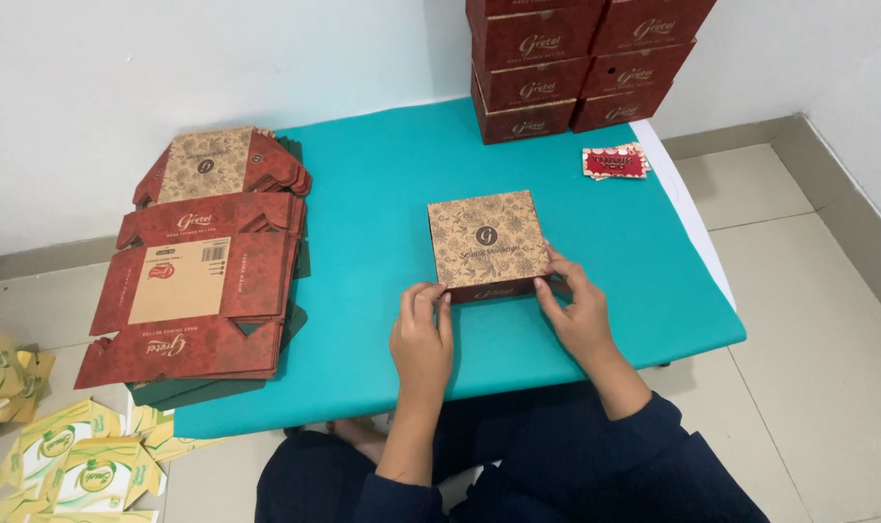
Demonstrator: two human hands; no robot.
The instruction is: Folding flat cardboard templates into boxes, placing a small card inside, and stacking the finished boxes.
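the small box [487, 244] sits mid-way on the teal table [382, 174], just ahead of both hands. left hand [421, 334] pinches its near left corner, right hand [574, 308] grips the near right corner. it is square, with a tan floral lid and dark red sides

Single head-mounted view, looking steeply down and forward from above my lap, close enough that my forearms enter from 6 o'clock, the teal table [382, 194] fills the centre, and wall runs from 10 to 2 o'clock, floor at 3.
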